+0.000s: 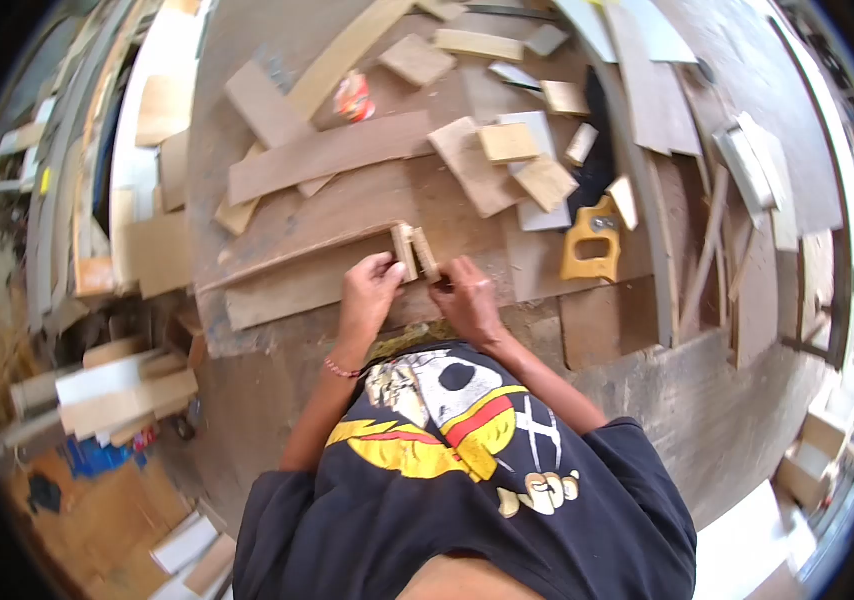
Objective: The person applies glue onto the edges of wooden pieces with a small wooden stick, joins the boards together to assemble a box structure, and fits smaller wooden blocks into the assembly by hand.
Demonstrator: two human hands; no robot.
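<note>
Close to the table's front edge, my left hand (374, 290) has its fingers closed on a small wooden block (404, 250) that stands upright. A narrow wood strip (425, 253), slightly tilted, rises just right of the block, with a thin gap between their lower parts. The strip's lower end is pinched by my right hand (465, 300). A long board (297, 285) lies to the left of my left hand, and a thin strip edge runs along its back. My fingers hide the lower parts of both small pieces.
A yellow-handled saw (591, 246) lies to the right. Behind my hands are a long flat board (332, 156), several wood offcuts (509, 143) and a red-and-white item (354, 97). Stacked boards (127, 395) are at the lower left.
</note>
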